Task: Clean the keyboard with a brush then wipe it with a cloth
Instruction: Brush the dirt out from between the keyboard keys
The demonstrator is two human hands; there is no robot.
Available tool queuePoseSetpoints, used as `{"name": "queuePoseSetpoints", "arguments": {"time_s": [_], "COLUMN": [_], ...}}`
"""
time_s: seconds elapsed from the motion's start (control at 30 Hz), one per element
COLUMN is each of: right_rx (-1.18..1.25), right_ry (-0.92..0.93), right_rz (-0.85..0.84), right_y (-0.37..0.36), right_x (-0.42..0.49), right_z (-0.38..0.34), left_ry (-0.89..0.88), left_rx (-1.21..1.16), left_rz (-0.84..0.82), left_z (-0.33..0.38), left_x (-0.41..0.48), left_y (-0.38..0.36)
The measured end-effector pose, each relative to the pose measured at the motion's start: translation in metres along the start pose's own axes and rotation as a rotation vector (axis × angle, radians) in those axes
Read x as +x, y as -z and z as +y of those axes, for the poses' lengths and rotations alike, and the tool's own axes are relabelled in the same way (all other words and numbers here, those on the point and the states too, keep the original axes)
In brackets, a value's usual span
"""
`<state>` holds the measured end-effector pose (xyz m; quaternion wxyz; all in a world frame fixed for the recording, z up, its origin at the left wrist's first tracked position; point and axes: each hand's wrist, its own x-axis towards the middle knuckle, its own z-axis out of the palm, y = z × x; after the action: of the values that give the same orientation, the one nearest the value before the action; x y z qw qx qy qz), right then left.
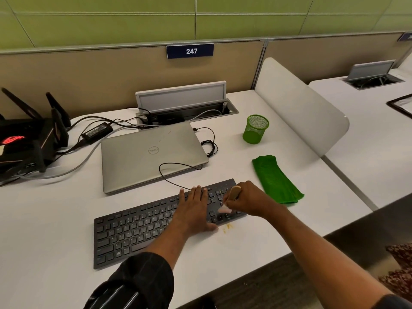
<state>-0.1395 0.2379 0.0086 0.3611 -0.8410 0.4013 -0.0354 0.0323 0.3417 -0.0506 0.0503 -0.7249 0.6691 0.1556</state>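
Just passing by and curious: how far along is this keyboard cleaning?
Done: some yellowish crumbs lie on the desk in front of the keyboard, likely brushed off. In hand: the left hand presses flat on the keyboard while the right hand grips the brush over its right-end keys. Left: the green cloth lies folded nearby, untouched; wiping has not begun.

White desk (66, 208), beige partition (89, 74), green wall (111, 18)

Single wide-angle view from the wearer's head, facing forward and down, close above and behind the right grip (247, 202); the surface (256, 246) fills the field around it, with the partition (89, 74) beyond it.
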Motion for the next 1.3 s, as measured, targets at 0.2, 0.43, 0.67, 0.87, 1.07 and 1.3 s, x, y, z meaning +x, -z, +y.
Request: {"name": "queuePoseSetpoints", "arguments": {"time_s": [0.2,0.43,0.67,0.87,1.07,1.3], "right_rx": [-0.016,-0.329,-0.106,-0.242,0.048,0.015], "right_ry": [0.110,0.110,0.038,-0.001,-0.105,-0.138], "right_rz": [-0.159,-0.038,-0.051,0.068,0.300,0.222], "right_y": [-0.016,0.004,-0.002,-0.001,-0.001,-0.006], "right_x": [-0.008,-0.008,-0.008,0.001,0.021,0.039], "right_z": [-0.002,0.000,-0.005,-0.002,-0.009,-0.022], "left_ry": [-0.007,0.000,-0.001,0.003,0.003,0.002], "left_rx": [-0.003,0.004,-0.003,-0.014,-0.014,0.003], "left_rz": [0.002,-0.007,-0.012,-0.020,-0.024,-0.048], "left_z": [-0.001,-0.002,-0.002,-0.002,-0.002,-0.002], "left_x": [0.001,0.002,0.003,0.004,0.004,0.004], "left_y": [-0.001,-0.002,-0.003,-0.003,-0.002,-0.002]}}
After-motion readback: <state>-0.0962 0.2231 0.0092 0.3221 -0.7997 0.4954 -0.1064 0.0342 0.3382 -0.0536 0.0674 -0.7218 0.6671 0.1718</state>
